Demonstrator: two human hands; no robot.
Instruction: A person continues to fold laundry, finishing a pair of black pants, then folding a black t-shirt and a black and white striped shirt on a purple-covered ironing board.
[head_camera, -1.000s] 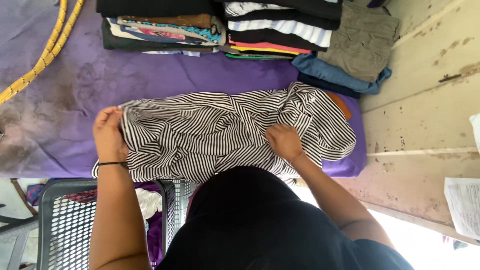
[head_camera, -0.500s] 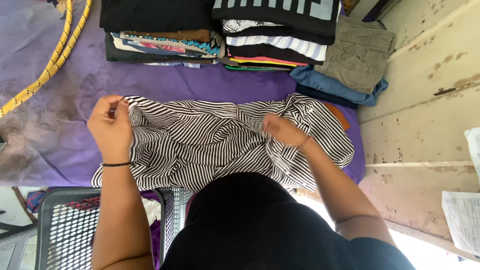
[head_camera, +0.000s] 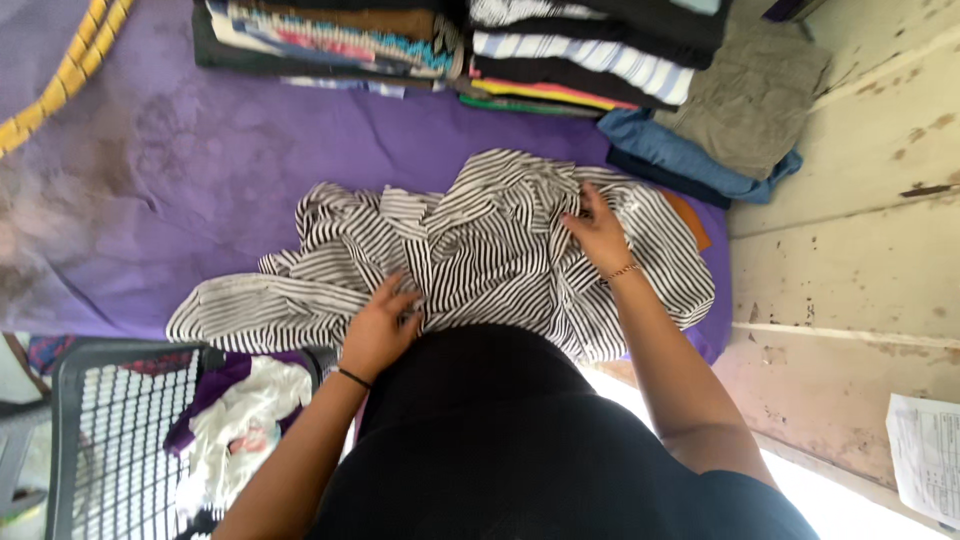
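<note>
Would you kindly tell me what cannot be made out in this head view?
- Near edge of the striped garment: hidden by the person's own body.
- Left hand fingertips: buried in folds, grip unclear.
- Folded stacks: cut off by the top edge.
- Basket contents: partly hidden by its mesh wall and the bottom edge.
- Paper sheet: cut off at the right edge.

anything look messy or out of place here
The striped garment under the left hand and right hand lies bunched and rumpled, unlike the neat folded stacks behind. The purple cloth looks stained at left.
</note>
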